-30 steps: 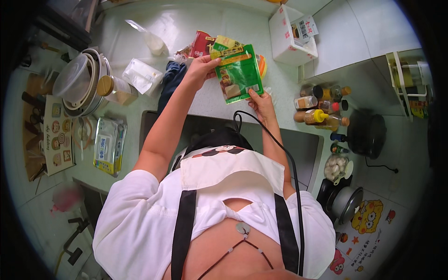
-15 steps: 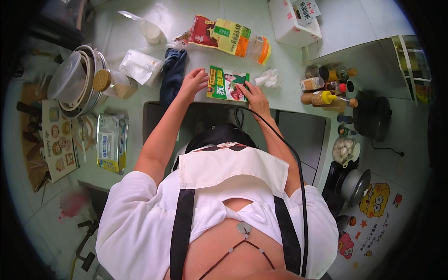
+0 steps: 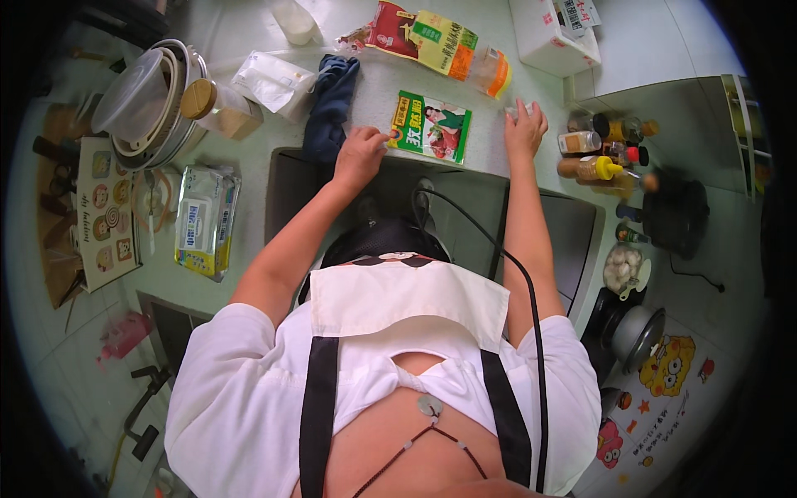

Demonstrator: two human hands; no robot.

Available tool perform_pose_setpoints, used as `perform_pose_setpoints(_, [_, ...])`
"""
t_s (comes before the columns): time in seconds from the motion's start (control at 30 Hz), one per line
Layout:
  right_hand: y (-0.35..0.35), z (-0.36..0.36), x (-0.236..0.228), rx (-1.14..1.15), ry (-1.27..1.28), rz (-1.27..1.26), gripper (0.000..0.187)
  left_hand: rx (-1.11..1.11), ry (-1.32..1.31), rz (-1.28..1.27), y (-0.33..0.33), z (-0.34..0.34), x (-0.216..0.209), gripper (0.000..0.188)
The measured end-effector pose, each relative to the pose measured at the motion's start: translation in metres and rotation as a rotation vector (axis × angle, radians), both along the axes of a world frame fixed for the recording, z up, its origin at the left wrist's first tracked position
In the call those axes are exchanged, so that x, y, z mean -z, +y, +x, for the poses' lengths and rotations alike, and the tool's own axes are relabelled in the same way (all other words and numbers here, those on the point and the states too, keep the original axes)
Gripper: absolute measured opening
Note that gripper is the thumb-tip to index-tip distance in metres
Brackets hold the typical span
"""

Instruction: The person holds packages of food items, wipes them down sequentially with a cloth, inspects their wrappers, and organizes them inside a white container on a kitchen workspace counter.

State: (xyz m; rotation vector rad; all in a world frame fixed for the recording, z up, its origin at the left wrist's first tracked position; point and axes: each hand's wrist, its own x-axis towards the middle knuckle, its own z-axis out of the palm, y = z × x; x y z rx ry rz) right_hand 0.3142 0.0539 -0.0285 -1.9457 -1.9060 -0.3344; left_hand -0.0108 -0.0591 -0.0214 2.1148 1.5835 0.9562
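While the flat green printed packet [image 3: 431,127] lies on the pale table [image 3: 498,153] beyond the sink, the left hand [image 3: 362,152] pinches its left edge, steadying it; the right hand [image 3: 525,126] rests open beside it, apart.

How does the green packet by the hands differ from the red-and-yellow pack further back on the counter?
The green packet is smaller and mostly green; the red-and-yellow pack is longer, red at one end, yellow-green to orange at the other. The left hand touches the green packet's edge; nothing touches the red-and-yellow pack. The green packet lies at the sink's rim, the other further back. Both lie flat on the counter.
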Motion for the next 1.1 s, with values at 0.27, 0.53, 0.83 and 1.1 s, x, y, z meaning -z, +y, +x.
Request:
perform_pose_setpoints(0.27, [-0.010,0.008,0.012,-0.064,0.273,-0.220,0.030,0.218,0.122,0.010,-0.018,0.018,0.005,0.040])
perform_pose_setpoints(0.53, [-0.027,-0.079,-0.027,-0.447,0.229,-0.229,0.032,0.119,0.372,-0.040,-0.005,0.016,0.009,0.054])
perform_pose_setpoints(0.83, [-0.071,-0.060,-0.014,-0.497,0.218,-0.223,0.024,0.013,0.354,-0.113,-0.007,0.052,0.001,0.053])
perform_pose_setpoints(1.1, [-0.031,-0.052,-0.028,-0.536,0.409,-0.214,0.026,0.000,0.391,-0.203,-0.008,0.061,0.012,0.055])
